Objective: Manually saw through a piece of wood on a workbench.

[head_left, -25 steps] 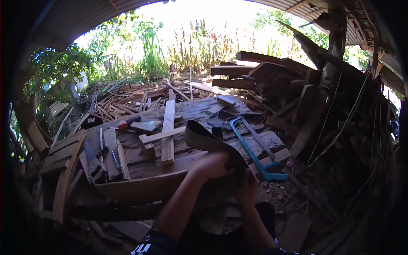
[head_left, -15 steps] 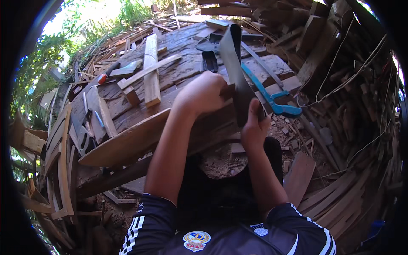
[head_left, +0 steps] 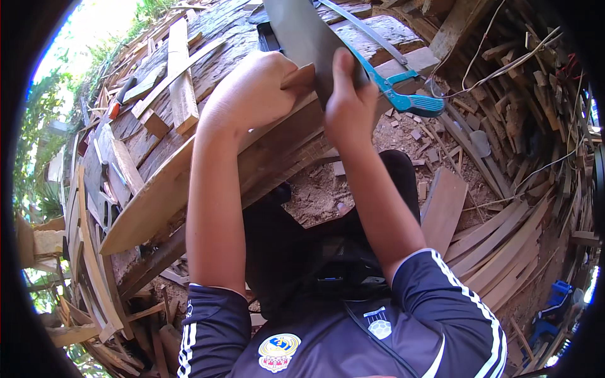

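My left hand (head_left: 246, 94) is closed on a small brown piece (head_left: 299, 78), perhaps wood, whose end sticks out toward a long, dark grey, flat flexible strip (head_left: 293, 25). My right hand (head_left: 350, 107) grips that strip, thumb along it, beside the brown piece. A turquoise hacksaw (head_left: 409, 101) lies on the rough wooden bench (head_left: 387, 34) just right of my right hand. A curved board (head_left: 151, 208) runs along the bench's near edge behind my forearms.
Crossed battens (head_left: 179, 75) and an orange-and-black tool (head_left: 120, 101) lie on the bench's left. Stacked scrap wood (head_left: 523, 107) and loose wires crowd the right. Planks (head_left: 441, 220) and sawdust cover the ground below. A blue object (head_left: 554, 302) sits at lower right.
The view has tilted down. The strip, earlier looped above my hands, now extends straighter upward, and both hands appear higher in the picture, still gripping.
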Demonstrator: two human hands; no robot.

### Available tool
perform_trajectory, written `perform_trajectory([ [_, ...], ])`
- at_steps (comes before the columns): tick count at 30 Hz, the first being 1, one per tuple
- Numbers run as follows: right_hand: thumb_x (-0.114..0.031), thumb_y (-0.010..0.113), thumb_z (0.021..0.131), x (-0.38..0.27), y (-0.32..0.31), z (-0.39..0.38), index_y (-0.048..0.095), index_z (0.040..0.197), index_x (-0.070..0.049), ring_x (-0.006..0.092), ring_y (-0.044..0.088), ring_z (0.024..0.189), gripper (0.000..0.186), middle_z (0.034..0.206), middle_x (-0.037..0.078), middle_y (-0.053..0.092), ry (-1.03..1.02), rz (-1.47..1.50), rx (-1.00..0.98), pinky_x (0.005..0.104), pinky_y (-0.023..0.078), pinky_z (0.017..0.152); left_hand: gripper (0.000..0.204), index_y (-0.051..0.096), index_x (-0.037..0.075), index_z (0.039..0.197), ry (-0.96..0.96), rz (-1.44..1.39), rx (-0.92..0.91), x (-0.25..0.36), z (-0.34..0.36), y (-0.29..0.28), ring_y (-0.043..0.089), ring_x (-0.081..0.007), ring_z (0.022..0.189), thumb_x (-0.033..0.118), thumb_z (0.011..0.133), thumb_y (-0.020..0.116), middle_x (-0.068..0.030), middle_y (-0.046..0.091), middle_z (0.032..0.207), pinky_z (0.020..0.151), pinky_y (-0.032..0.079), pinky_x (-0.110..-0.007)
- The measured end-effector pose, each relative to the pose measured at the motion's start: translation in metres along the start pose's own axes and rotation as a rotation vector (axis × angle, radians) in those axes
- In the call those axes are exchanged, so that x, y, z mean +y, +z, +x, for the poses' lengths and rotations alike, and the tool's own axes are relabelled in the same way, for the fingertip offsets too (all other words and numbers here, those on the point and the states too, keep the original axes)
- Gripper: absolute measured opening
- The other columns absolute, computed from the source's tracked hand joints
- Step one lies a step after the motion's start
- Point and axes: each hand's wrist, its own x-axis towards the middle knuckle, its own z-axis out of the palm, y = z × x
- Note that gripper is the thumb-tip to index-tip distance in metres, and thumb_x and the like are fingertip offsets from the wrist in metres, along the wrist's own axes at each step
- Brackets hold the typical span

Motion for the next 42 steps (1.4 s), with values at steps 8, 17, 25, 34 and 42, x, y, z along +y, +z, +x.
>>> perform_trajectory([
  [8, -0.026, 0.057, 0.105, 0.0, -0.001, 0.015, 0.063, 0.121, 0.007, 0.02, 0.064, 0.083, 0.038, 0.112, 0.013, 0.068, 0.143, 0.049, -0.041, 0.0325, 0.046, 0.067, 0.021, 0.066, -0.005, 0.086, -0.013, 0.002, 0.054, 0.0, 0.0, 0.001, 0.054, -0.0346, 0.059, 0.015, 0.084, 0.07, -0.0237, 0.058, 0.068, 0.062, 0.046, -0.042],
  [17, -0.029, 0.054, 0.106, 0.01, 0.005, 0.014, 0.055, 0.072, -0.004, 0.0054, 0.038, 0.058, 0.042, 0.063, -0.006, 0.045, -0.083, 0.047, -0.023, 0.0306, 0.028, 0.049, 0.024, 0.068, -0.002, 0.088, -0.102, 0.003, -0.073, 0.003, 0.0, -0.004, 0.059, -0.0259, 0.058, 0.022, 0.086, 0.071, -0.0182, 0.061, 0.066, 0.061, 0.047, -0.04],
  [25, 0.007, 0.055, 0.081, 0.024, -0.015, 0.038, 0.059, 0.127, 0.007, 0.0489, 0.063, 0.091, 0.046, 0.1, 0.03, 0.065, -0.348, -0.561, -0.259, 0.0446, 0.051, 0.081, 0.026, 0.069, -0.003, 0.089, -0.203, 0.149, -0.092, 0.026, 0.003, -0.007, 0.064, -0.0183, 0.06, 0.023, 0.089, 0.071, -0.0123, 0.066, 0.068, 0.059, 0.05, -0.033],
  [34, -0.019, 0.055, 0.105, 0.017, -0.024, 0.021, 0.065, 0.102, 0.007, 0.0112, 0.06, 0.08, 0.028, 0.096, 0.007, 0.07, -0.794, -1.135, -0.089, 0.0289, 0.046, 0.07, 0.021, 0.074, 0.002, 0.08, -0.339, -0.006, -0.291, 0.037, 0.007, -0.032, 0.067, -0.0288, 0.068, 0.015, 0.087, 0.061, -0.0128, 0.07, 0.074, 0.066, 0.055, -0.038],
  [42, -0.015, 0.06, 0.097, 0.023, -0.011, 0.021, 0.064, 0.109, 0.005, 0.0153, 0.06, 0.07, 0.023, 0.088, 0.007, 0.066, -0.085, 0.326, -0.023, 0.0336, 0.043, 0.058, 0.018, 0.076, 0.002, 0.089, -0.364, 0.207, -0.281, 0.048, 0.005, -0.038, 0.068, -0.0268, 0.065, 0.012, 0.082, 0.062, -0.015, 0.072, 0.076, 0.061, 0.054, -0.037],
])
